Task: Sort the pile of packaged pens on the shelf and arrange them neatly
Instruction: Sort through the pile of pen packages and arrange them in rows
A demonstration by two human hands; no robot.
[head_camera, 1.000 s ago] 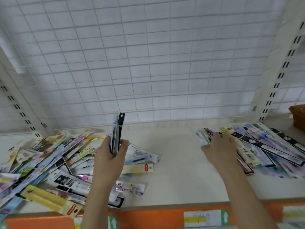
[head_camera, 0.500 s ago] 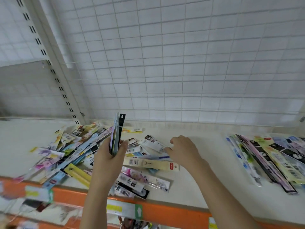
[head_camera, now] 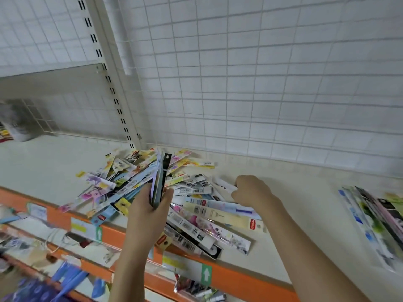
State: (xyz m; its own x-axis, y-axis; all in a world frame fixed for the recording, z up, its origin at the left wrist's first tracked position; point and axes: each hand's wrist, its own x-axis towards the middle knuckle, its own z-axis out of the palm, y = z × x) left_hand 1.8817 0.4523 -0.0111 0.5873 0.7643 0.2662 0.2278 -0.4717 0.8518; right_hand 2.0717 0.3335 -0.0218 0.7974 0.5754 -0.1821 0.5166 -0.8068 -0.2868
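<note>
Looks maybe a third done: neat row (head_camera: 375, 216) laid out at the shelf's (head_camera: 305, 192) right, messy pile (head_camera: 152, 192) mostly untouched, left hand (head_camera: 150, 205) clamping a small stack (head_camera: 160, 177), right hand (head_camera: 250, 190) pinching a white pack (head_camera: 224, 184).

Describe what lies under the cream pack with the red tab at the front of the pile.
The cream pack lies across other packs: a floral one and a black one stick out beneath it. What it covers directly is hidden.

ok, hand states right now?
Left hand: grips an upright stack of pen packs.
Right hand: fingers curled at a white pack; grasp cannot be told.
</note>
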